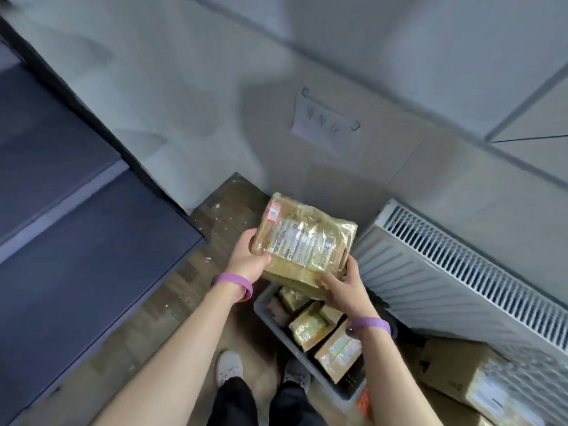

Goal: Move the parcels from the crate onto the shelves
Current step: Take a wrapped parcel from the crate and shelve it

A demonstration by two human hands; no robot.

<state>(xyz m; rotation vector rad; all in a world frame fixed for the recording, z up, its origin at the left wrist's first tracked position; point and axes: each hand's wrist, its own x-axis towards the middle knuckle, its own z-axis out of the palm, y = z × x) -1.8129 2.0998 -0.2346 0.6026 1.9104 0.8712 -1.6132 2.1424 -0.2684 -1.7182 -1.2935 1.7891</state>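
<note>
We hold one parcel (304, 241) in both hands, lifted clear above the far end of the crate (266, 305) and partly over the wooden floor (221, 210). It is a flat brown box wrapped in shiny tape. Its broad face is turned up to us and tilted a little. Its long axis runs across us from left to right, dipping towards the radiator (461, 272) on the right. A white label covers most of that face, and a small red-edged sticker sits at the far left corner.

Our left hand (249, 259) grips the near left corner, thumb on top and fingers curled underneath. Our right hand (341, 287) clasps the near right edge, fingers pressed on the lower side and thumb up along the right end. Each wrist wears a purple band (235, 282).

Below the parcel the grey crate sits on the floor with several more parcels (307, 330) packed inside, lying at mixed angles. The dark shelves (76, 226) stand to our left, well apart from the held parcel. A larger box (461, 379) lies on the floor at the lower right, beside the radiator. Our shoes (229, 367) show just left of the crate.
</note>
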